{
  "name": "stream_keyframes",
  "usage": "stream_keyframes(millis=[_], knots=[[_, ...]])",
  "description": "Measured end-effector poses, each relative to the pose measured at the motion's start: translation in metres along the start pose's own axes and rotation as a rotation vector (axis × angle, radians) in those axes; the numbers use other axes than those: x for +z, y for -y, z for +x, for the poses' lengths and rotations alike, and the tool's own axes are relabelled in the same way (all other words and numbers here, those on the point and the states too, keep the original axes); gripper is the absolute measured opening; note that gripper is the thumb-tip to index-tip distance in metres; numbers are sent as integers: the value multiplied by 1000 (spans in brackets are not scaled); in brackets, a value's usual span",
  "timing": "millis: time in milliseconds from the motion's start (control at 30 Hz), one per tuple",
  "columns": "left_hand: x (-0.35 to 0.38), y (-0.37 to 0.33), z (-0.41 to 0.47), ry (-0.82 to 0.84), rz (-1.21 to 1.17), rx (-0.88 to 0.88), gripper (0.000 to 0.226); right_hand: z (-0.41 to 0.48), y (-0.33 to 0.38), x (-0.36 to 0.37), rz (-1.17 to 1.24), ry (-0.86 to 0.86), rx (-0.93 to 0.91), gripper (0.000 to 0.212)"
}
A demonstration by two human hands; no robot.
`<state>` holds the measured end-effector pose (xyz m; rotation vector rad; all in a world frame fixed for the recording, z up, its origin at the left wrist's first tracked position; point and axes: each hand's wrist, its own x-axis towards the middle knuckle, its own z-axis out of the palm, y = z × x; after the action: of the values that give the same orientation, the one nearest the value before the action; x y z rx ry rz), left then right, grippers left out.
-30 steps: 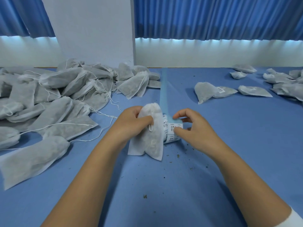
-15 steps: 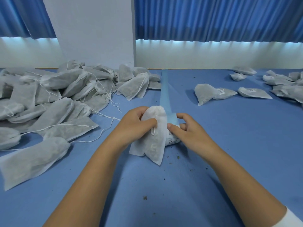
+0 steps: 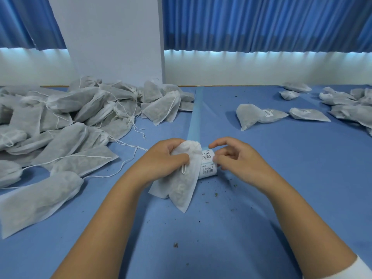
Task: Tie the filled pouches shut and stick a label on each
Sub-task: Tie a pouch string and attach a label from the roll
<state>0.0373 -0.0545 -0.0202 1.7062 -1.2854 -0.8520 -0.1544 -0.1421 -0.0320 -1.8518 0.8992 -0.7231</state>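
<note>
At the counter's (image 3: 261,208) middle, the left hand (image 3: 165,158) grips a pouch (image 3: 181,186) with curled fingers; the right hand (image 3: 241,162) pinches the label roll (image 3: 208,170).

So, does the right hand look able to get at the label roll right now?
Probably yes: the right hand sits at the label roll, whose right end is uncovered; the pouch gripped by the left hand only overlaps its left end.
</note>
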Motion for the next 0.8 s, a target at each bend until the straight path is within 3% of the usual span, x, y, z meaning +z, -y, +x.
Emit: stream_keyframes(millis=[800], knots=[[2, -5, -3, -23, 20, 47, 25, 2, -7, 3, -157, -151, -171, 17]])
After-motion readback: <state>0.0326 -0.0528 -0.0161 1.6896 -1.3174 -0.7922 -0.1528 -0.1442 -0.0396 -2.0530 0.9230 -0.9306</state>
